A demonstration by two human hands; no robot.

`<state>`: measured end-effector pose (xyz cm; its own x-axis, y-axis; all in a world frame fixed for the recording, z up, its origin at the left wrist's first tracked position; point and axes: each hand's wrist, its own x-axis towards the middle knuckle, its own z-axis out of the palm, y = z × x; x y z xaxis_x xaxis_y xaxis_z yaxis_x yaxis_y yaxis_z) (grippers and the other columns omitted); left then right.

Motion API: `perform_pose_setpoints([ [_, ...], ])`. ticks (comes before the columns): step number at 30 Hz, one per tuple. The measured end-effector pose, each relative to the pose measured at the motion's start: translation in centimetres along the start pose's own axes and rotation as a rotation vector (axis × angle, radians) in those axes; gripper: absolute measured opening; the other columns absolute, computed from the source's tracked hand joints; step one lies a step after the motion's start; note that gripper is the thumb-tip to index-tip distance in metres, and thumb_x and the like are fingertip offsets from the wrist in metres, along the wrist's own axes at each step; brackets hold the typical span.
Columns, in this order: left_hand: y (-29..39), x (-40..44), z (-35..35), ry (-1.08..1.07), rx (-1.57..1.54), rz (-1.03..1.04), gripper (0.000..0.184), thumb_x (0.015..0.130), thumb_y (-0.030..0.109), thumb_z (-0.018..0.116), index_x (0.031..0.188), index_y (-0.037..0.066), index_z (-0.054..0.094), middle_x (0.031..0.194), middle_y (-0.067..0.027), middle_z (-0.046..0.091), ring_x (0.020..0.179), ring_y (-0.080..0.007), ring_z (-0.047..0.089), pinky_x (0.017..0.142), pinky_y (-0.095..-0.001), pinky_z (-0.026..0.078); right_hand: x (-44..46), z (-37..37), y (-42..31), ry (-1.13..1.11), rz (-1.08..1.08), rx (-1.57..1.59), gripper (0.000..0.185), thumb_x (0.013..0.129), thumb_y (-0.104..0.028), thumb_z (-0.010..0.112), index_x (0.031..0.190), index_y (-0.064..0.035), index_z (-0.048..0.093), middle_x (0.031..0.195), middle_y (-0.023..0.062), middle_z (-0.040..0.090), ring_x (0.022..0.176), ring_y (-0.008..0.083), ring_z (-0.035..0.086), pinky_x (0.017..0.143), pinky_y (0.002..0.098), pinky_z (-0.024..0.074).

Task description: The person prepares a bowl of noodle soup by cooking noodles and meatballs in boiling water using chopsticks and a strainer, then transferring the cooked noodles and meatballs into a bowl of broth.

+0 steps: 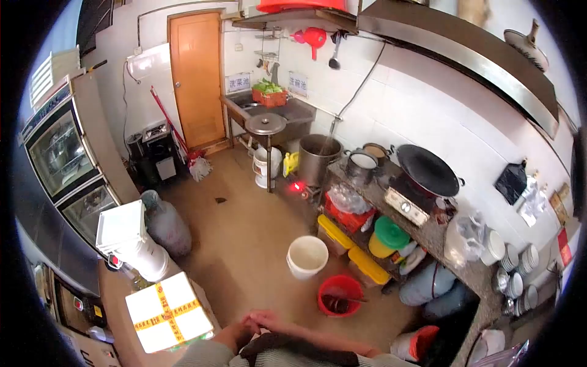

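Low in the view, my left hand (243,326) and my right hand (267,319) meet in front of my body, touching each other. The right hand lies partly over the left and is blurred. Fingers of both are hard to separate, and I see no object between them. To their left is a white foam box (147,307) closed with yellow printed tape. Ahead and to the right on the floor stand a white bucket (307,257) and a red bucket (335,289) with dark contents and a stick-like handle.
A stone counter (471,280) along the right carries a black wok (427,170), pots and stacked bowls. Beneath are gas cylinders (428,282) and yellow-lidded boxes. A tall steel pot (319,160) stands by the sink. White tubs (142,254), a gas cylinder (164,223) and a glass-door cabinet (59,150) line the left.
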<state>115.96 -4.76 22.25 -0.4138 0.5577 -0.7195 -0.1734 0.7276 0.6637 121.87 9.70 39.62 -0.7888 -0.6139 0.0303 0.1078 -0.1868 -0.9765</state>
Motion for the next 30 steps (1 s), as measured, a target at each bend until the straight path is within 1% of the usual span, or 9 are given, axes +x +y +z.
perform_pose_setpoints([
  [3, 2.0, 1.7, -3.5, 0.064, -0.083, -0.016, 0.028, 0.079, 0.024, 0.049, 0.091, 0.004, 0.063, 0.090, -0.0148, 0.062, 0.084, -0.0260, 0.060, 0.073, -0.0373, 0.048, 3.3, -4.4, 0.1, -0.151, 0.029, 0.029, 0.046, 0.095, -0.044, 0.033, 0.102, -0.0062, 0.058, 0.079, -0.0010, 0.053, 0.068, 0.0079, 0.047, 0.062, 0.0234, 0.0409],
  [7, 3.4, 2.9, -6.4, 0.147, -0.201, -0.016, 0.028, 0.080, 0.024, 0.049, 0.092, 0.004, 0.062, 0.090, -0.0147, 0.062, 0.084, -0.0261, 0.060, 0.073, -0.0375, 0.048, 7.8, -8.0, -4.5, -0.381, 0.031, -0.019, 0.048, 0.095, -0.046, 0.032, 0.100, -0.0060, 0.058, 0.081, -0.0005, 0.054, 0.068, 0.0080, 0.048, 0.062, 0.0238, 0.0409],
  [10, 4.5, 4.4, -9.8, 0.189, -0.273, -0.015, 0.027, 0.080, 0.024, 0.049, 0.092, 0.004, 0.062, 0.091, -0.0146, 0.062, 0.085, -0.0261, 0.060, 0.073, -0.0376, 0.048, 11.4, -10.9, -3.6, -0.417, 0.046, 0.203, 0.049, 0.094, -0.048, 0.032, 0.098, -0.0058, 0.057, 0.082, -0.0001, 0.055, 0.068, 0.0083, 0.048, 0.063, 0.0231, 0.0408],
  [13, 5.7, 7.2, -14.3, 0.193, -0.305, -0.013, 0.027, 0.080, 0.024, 0.049, 0.093, 0.004, 0.062, 0.091, -0.0146, 0.062, 0.085, -0.0261, 0.060, 0.073, -0.0377, 0.048, 15.7, -14.5, -2.2, -0.370, 0.120, 0.003, 0.048, 0.094, -0.047, 0.034, 0.099, -0.0061, 0.058, 0.083, 0.0001, 0.055, 0.070, 0.0081, 0.049, 0.063, 0.0226, 0.0413],
  [19, 7.9, 13.7, -26.5, 0.120, -0.265, 0.017, 0.027, 0.081, 0.024, 0.048, 0.094, 0.004, 0.062, 0.092, -0.0144, 0.062, 0.085, -0.0261, 0.060, 0.073, -0.0380, 0.048, 26.6, -22.5, -2.7, -0.427, 0.006, 0.183, 0.045, 0.093, -0.045, 0.037, 0.098, -0.0060, 0.058, 0.078, -0.0001, 0.056, 0.067, 0.0081, 0.051, 0.062, 0.0238, 0.0433],
  [21, 9.4, 15.7, -30.2, 0.108, -0.230, 0.034, 0.027, 0.081, 0.024, 0.048, 0.094, 0.005, 0.062, 0.092, -0.0144, 0.062, 0.085, -0.0261, 0.060, 0.073, -0.0381, 0.048, 30.3, -24.9, -3.0, -0.276, 0.046, -0.115, 0.042, 0.093, -0.043, 0.039, 0.097, -0.0065, 0.059, 0.075, -0.0001, 0.056, 0.063, 0.0082, 0.050, 0.060, 0.0233, 0.0429],
  [25, 9.3, 17.8, -39.2, 0.103, -0.225, 0.059, 0.027, 0.081, 0.024, 0.048, 0.095, 0.005, 0.062, 0.092, -0.0143, 0.062, 0.086, -0.0261, 0.060, 0.073, -0.0382, 0.048, 36.8, -29.7, -5.7, -0.357, 0.036, -0.003, 0.040, 0.093, -0.042, 0.041, 0.095, -0.0068, 0.060, 0.073, -0.0003, 0.056, 0.062, 0.0078, 0.050, 0.058, 0.0221, 0.0415],
  [28, 9.6, 18.0, -44.7, 0.168, -0.241, 0.057, 0.027, 0.081, 0.024, 0.048, 0.095, 0.005, 0.062, 0.092, -0.0142, 0.062, 0.086, -0.0262, 0.059, 0.073, -0.0383, 0.048, 40.6, -31.3, -7.4, -0.254, -0.088, 0.168, 0.039, 0.093, -0.041, 0.042, 0.093, -0.0072, 0.061, 0.068, -0.0010, 0.055, 0.061, 0.0064, 0.049, 0.057, 0.0222, 0.0408],
  [30, 9.7, 17.5, -48.4, 0.217, -0.267, 0.039, 0.027, 0.081, 0.024, 0.048, 0.096, 0.005, 0.062, 0.093, -0.0141, 0.062, 0.086, -0.0262, 0.059, 0.073, -0.0384, 0.048, 44.0, -32.4, -7.6, -0.311, 0.003, 0.000, 0.044, 0.093, -0.046, 0.038, 0.092, -0.0089, 0.062, 0.066, -0.0020, 0.055, 0.062, 0.0061, 0.051, 0.058, 0.0229, 0.0413],
])
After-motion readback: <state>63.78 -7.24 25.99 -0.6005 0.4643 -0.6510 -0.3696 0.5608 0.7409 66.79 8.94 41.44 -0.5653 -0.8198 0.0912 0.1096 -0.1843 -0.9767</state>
